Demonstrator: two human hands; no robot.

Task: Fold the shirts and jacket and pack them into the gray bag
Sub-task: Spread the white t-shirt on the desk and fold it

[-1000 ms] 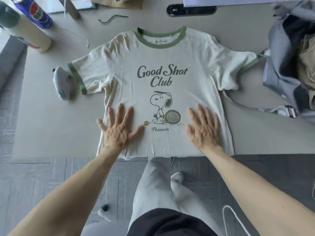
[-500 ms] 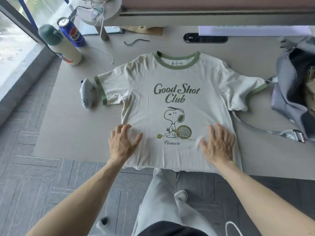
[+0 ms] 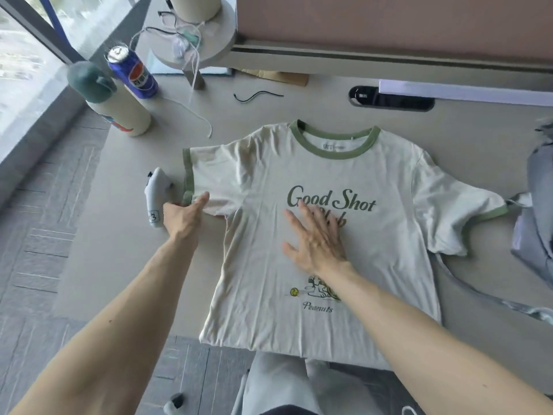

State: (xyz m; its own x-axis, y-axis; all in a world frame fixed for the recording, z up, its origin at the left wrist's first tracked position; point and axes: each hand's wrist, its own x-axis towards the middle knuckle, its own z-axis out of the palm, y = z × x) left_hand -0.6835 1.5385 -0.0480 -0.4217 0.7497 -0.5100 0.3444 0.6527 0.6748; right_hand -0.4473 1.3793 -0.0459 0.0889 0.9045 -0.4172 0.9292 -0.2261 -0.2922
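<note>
Looking down, I see the cream shirt (image 3: 269,265) lying flat and face up on the bench (image 3: 119,250), its hem at the near edge. My left hand (image 3: 181,218) pinches the sleeve's lower edge by the green cuff, thumb on top. My right hand (image 3: 317,239) lies flat on the chest print, fingers spread. The gray bag (image 3: 538,190) sits far right.

Beige tabletop (image 3: 119,253); gray carpet-tile floor (image 3: 45,229) left and near. Window (image 3: 21,70) far left, daylight coming in. Pinkish partition panel (image 3: 389,22) along far edge.
</note>
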